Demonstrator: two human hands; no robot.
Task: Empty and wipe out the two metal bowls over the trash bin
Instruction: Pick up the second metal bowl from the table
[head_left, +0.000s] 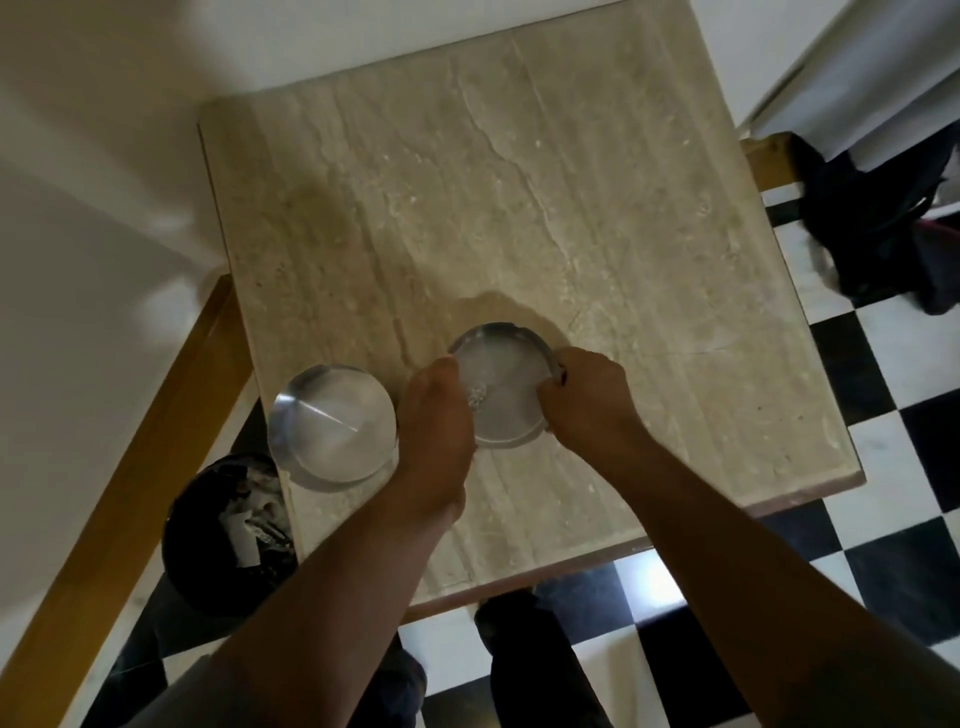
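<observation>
While both hands are gripping one bowl, the second is sitting apart.
Left hand (439, 415) and right hand (589, 402) are clasping opposite rims of the right bowl (506, 395), standing mouth-up on the marble table (519, 182); left bowl (332, 426) is overhanging the table's edge above the trash bin (228, 535); checkered floor (883, 467) is lying beyond.

One metal bowl (506, 387) sits upright on the table, another (332, 426) at its left edge.

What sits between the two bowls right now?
The left hand, gripping the right bowl's rim; the left bowl lies just beyond it, in the head view.
</observation>
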